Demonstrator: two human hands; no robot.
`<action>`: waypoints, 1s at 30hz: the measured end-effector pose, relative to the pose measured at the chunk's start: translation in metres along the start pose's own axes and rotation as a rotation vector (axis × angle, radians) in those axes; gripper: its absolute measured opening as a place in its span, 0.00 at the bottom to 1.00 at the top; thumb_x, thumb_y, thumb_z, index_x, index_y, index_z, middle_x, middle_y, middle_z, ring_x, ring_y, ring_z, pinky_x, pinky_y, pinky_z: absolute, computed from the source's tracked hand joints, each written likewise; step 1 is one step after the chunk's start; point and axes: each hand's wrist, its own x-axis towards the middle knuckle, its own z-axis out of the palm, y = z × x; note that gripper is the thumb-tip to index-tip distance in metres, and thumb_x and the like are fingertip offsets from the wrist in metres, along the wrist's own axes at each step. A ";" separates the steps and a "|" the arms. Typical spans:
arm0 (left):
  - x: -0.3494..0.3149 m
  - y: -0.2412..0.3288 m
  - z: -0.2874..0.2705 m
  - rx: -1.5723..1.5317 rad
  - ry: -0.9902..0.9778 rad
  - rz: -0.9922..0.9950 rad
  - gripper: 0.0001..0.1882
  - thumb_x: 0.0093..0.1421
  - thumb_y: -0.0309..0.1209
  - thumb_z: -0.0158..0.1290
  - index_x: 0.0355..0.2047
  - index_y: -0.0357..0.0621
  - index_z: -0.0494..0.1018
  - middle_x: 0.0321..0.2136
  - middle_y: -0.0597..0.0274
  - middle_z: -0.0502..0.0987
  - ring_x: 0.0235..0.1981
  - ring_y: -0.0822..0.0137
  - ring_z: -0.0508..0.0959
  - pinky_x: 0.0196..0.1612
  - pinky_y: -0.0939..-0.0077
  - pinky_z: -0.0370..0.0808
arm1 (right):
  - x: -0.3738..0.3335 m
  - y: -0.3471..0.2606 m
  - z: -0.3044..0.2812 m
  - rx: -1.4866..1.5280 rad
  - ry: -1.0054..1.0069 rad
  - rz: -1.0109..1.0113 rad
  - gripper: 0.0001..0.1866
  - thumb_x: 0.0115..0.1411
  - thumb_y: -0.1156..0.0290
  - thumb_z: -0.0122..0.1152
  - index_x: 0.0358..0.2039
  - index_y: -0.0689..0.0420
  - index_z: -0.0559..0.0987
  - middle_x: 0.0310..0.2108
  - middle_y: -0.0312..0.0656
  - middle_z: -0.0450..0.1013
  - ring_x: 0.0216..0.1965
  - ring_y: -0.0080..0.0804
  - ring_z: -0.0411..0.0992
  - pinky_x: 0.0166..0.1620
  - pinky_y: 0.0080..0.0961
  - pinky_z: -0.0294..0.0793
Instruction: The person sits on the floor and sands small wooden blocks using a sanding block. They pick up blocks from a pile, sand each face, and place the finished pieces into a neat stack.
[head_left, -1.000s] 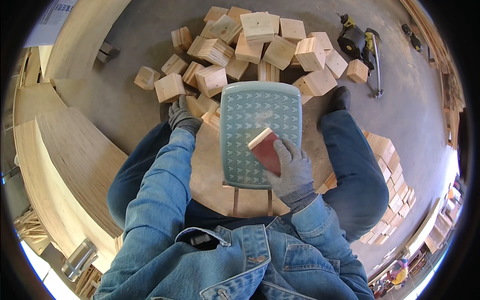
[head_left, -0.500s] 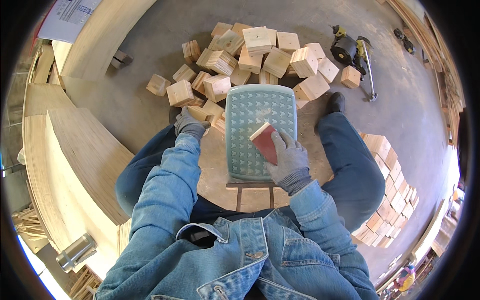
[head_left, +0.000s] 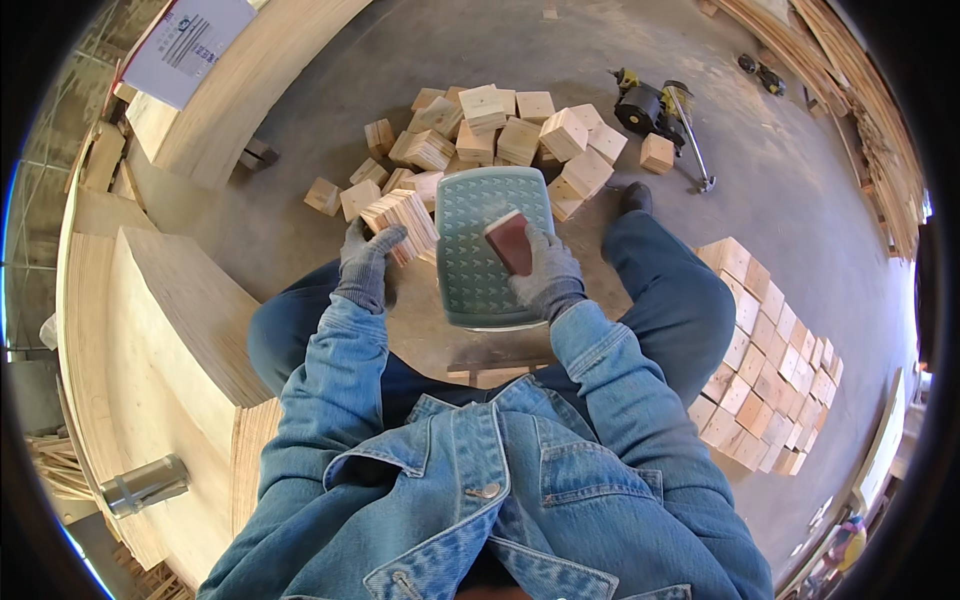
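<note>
From the head camera, looking down: the gloved left hand (head_left: 365,262) is partly closed around a layered wooden block (head_left: 402,222), thumb along its near side; the block sits ahead and to the right of the palm, beside the left edge of a pale green stool (head_left: 475,290). Whether it is clear of the loose blocks (head_left: 484,108) behind it, I cannot tell. The gloved right hand (head_left: 550,275) is closed on a flat reddish-brown sanding block (head_left: 512,245), which juts ahead and to the left over the stool top, its long axis slanting from far left to near right; contact with the stool is unclear. The wooden block lies left of the sanding block, the two apart, with part of the stool top between them.
</note>
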 end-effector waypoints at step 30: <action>-0.017 -0.084 0.083 0.400 -0.577 0.320 0.56 0.45 0.43 0.77 0.69 0.45 0.57 0.63 0.54 0.70 0.64 0.56 0.71 0.70 0.63 0.66 | -0.064 -0.019 -0.027 -0.175 0.262 -0.339 0.40 0.53 0.60 0.74 0.67 0.50 0.74 0.72 0.54 0.60 0.62 0.61 0.68 0.65 0.52 0.67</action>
